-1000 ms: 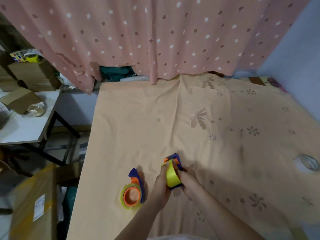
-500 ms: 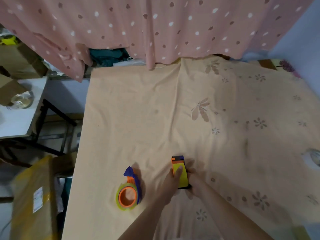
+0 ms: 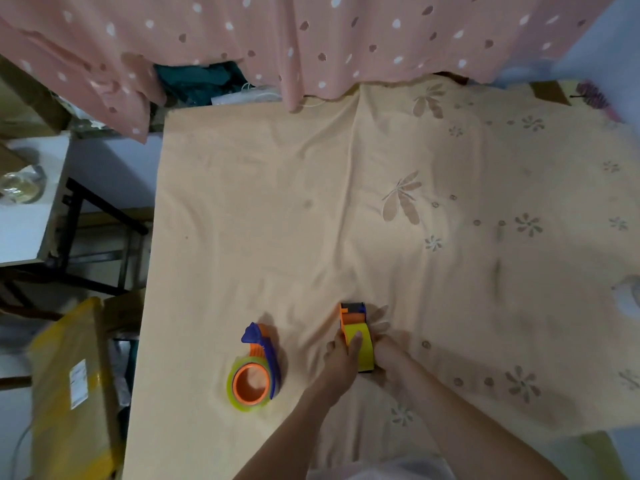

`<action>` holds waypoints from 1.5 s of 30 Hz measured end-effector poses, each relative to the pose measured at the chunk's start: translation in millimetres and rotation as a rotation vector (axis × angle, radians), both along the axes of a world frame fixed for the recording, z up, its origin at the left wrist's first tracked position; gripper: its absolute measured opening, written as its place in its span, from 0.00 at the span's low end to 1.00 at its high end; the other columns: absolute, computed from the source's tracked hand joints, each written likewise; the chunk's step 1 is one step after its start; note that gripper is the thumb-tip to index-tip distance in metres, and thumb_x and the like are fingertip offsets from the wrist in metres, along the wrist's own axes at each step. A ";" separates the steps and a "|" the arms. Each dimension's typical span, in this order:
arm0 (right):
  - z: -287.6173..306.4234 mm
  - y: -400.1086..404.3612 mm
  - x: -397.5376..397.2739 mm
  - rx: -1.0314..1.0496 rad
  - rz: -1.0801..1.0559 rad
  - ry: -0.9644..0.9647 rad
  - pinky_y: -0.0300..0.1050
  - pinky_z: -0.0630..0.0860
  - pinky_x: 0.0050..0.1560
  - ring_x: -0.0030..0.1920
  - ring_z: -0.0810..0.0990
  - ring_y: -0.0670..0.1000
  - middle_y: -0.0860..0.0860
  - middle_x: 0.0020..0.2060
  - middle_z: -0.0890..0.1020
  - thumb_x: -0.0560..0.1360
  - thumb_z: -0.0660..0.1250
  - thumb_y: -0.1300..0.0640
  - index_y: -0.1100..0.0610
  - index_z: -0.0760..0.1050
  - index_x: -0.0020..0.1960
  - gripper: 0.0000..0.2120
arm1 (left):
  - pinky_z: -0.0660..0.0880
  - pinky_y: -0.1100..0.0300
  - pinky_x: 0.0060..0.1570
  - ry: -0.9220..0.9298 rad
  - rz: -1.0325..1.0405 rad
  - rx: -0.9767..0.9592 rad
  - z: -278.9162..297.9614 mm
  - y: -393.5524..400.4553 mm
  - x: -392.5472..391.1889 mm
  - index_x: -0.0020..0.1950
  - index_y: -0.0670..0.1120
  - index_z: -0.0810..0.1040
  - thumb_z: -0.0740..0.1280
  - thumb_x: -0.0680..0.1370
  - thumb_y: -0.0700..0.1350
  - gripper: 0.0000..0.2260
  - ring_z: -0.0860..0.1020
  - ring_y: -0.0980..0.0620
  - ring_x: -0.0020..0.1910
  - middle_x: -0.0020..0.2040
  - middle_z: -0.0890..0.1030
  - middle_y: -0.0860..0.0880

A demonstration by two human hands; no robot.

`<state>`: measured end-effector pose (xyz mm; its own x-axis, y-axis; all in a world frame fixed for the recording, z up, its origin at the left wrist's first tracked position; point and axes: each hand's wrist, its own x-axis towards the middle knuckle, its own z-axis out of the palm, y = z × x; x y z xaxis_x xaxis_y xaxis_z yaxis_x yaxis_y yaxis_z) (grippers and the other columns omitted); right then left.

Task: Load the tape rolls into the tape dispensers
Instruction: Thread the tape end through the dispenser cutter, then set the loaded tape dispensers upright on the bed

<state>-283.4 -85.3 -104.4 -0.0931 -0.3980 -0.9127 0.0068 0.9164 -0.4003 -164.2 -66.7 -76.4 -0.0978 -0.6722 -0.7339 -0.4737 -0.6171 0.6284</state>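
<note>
An orange and blue tape dispenser with a yellow tape roll in it stands on edge on the peach cloth. My left hand grips its left side, with one finger laid over the yellow roll. My right hand holds its right side; the fingers there are partly hidden. To the left lies a second dispenser flat on its side, with a yellow-green roll around its orange hub. No hand touches that one.
A pink dotted curtain hangs over the far edge of the cloth. Left of the cloth's edge are a white side table with a clear tape roll and a yellow-taped carton. A pale round object lies at the right edge.
Both hands lowered the loaded dispenser from a raised, tilted hold until it stands on the cloth. The camera view tipped downward. The second dispenser has not moved.
</note>
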 end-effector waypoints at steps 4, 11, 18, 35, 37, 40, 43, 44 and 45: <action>3.2 -8.0 -8.4 -0.027 0.252 0.220 0.58 0.81 0.57 0.56 0.83 0.62 0.62 0.58 0.81 0.80 0.61 0.63 0.62 0.75 0.64 0.14 | 0.64 0.51 0.71 -0.108 -0.102 -0.028 5.9 -2.4 -0.1 0.78 0.45 0.64 0.52 0.86 0.58 0.25 0.69 0.40 0.71 0.70 0.72 0.38; 17.7 -23.6 -5.3 0.002 0.722 0.353 0.52 0.80 0.59 0.58 0.82 0.62 0.65 0.60 0.81 0.80 0.63 0.55 0.66 0.73 0.68 0.21 | 0.63 0.52 0.72 -0.133 -0.153 -0.038 5.6 1.9 1.8 0.78 0.43 0.62 0.53 0.86 0.55 0.24 0.67 0.39 0.72 0.70 0.68 0.38; 31.3 -19.4 -16.5 -0.041 0.541 0.210 0.60 0.83 0.51 0.50 0.85 0.65 0.66 0.53 0.84 0.81 0.61 0.52 0.63 0.79 0.59 0.16 | 0.69 0.45 0.72 -0.029 -0.028 0.060 -12.1 -4.0 7.2 0.76 0.46 0.66 0.59 0.83 0.59 0.25 0.70 0.41 0.70 0.69 0.70 0.41; 52.5 -15.3 7.1 -0.085 0.574 0.354 0.45 0.73 0.50 0.60 0.78 0.59 0.59 0.60 0.79 0.85 0.55 0.54 0.63 0.71 0.71 0.19 | 0.79 0.62 0.37 0.310 0.283 0.163 10.0 -6.4 4.9 0.56 0.48 0.82 0.68 0.82 0.50 0.08 0.84 0.54 0.40 0.51 0.85 0.45; 53.7 -15.5 14.4 -0.200 0.548 0.502 0.46 0.72 0.55 0.62 0.78 0.60 0.60 0.62 0.79 0.83 0.59 0.55 0.60 0.70 0.71 0.19 | 0.74 0.66 0.31 0.253 0.266 0.138 18.6 -11.9 10.7 0.48 0.48 0.81 0.67 0.82 0.50 0.07 0.80 0.58 0.32 0.43 0.83 0.49; 59.3 -16.2 36.8 -0.447 0.374 0.725 0.49 0.73 0.52 0.58 0.79 0.63 0.61 0.55 0.81 0.80 0.61 0.57 0.60 0.72 0.61 0.11 | 0.74 0.59 0.45 0.032 0.318 -0.038 33.8 -16.3 35.3 0.53 0.47 0.80 0.64 0.81 0.48 0.07 0.80 0.50 0.44 0.43 0.79 0.51; 66.0 -20.5 73.0 -0.563 0.345 0.693 0.42 0.67 0.53 0.57 0.80 0.60 0.59 0.52 0.83 0.78 0.62 0.60 0.59 0.75 0.59 0.11 | 0.76 0.52 0.50 -0.205 0.517 -0.227 39.2 -6.7 79.3 0.55 0.40 0.80 0.62 0.79 0.41 0.10 0.80 0.38 0.53 0.48 0.80 0.45; 65.7 -21.3 87.0 -0.545 0.382 0.633 0.40 0.65 0.50 0.55 0.80 0.59 0.58 0.50 0.84 0.78 0.63 0.60 0.59 0.76 0.58 0.10 | 0.76 0.50 0.53 -0.285 0.566 -0.253 38.8 -1.8 95.2 0.55 0.38 0.79 0.62 0.79 0.39 0.10 0.79 0.36 0.55 0.51 0.80 0.41; 64.1 -21.0 101.1 -0.500 0.424 0.546 0.40 0.66 0.47 0.53 0.81 0.58 0.57 0.49 0.84 0.78 0.64 0.59 0.59 0.76 0.57 0.09 | 0.75 0.47 0.56 -0.366 0.602 -0.251 37.4 3.3 110.6 0.56 0.37 0.79 0.63 0.78 0.38 0.10 0.77 0.34 0.57 0.55 0.79 0.37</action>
<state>-182.3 -106.2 -40.3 -0.2209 -0.8428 -0.4909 -0.6090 0.5123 -0.6056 -53.5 -63.3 -39.0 0.5606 -0.6843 -0.4663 -0.3054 -0.6943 0.6516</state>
